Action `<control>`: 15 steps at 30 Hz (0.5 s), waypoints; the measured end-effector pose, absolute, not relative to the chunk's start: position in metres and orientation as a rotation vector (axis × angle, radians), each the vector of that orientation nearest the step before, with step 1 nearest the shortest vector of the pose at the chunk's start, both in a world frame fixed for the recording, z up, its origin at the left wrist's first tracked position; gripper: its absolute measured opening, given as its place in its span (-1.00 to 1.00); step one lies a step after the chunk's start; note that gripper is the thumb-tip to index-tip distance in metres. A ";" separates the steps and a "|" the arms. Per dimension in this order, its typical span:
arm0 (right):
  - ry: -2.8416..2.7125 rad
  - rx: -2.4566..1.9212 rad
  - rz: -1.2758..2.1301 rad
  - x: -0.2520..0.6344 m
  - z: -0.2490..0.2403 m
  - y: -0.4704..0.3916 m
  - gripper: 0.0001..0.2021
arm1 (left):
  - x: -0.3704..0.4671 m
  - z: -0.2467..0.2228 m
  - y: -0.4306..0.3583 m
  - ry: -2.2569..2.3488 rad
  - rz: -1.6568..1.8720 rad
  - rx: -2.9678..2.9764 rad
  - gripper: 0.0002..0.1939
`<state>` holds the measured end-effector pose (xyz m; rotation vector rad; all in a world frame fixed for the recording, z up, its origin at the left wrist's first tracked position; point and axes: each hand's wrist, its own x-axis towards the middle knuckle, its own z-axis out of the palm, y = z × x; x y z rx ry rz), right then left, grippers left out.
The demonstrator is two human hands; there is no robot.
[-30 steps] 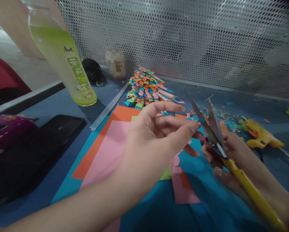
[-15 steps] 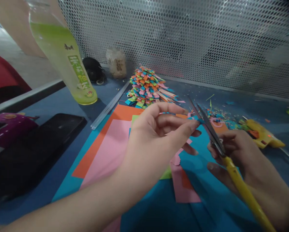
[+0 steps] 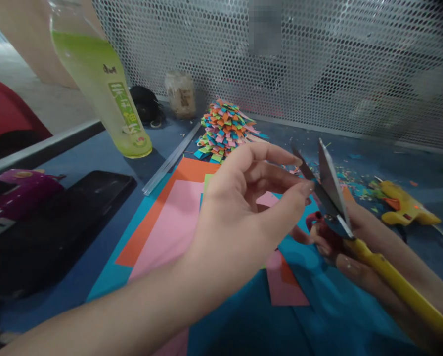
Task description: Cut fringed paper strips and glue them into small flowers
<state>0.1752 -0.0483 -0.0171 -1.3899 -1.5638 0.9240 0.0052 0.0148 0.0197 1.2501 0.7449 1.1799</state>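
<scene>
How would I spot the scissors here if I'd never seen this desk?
From the perforated metal panel across the back, come forward to the right hand. It holds the yellow-handled scissors, blades apart. Unlike the yellow glue gun lying on the table farther right, they have two metal blades.

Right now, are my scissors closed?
No, the scissors in the right hand have their blades spread apart in a V.

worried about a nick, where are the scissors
In the head view, right of centre: the scissors are held open in the right hand, beside the left hand.
</scene>
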 end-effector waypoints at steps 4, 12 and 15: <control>-1.467 -1.397 0.971 0.167 -0.016 -0.050 -0.56 | 0.005 0.018 0.015 0.682 1.203 1.251 -0.82; -1.581 -1.413 1.000 0.177 -0.014 -0.048 -0.58 | 0.006 0.014 0.016 0.576 1.255 1.245 -0.80; -1.730 -1.359 0.968 0.183 -0.015 -0.047 -0.66 | 0.007 0.014 0.016 0.577 1.252 1.213 -0.74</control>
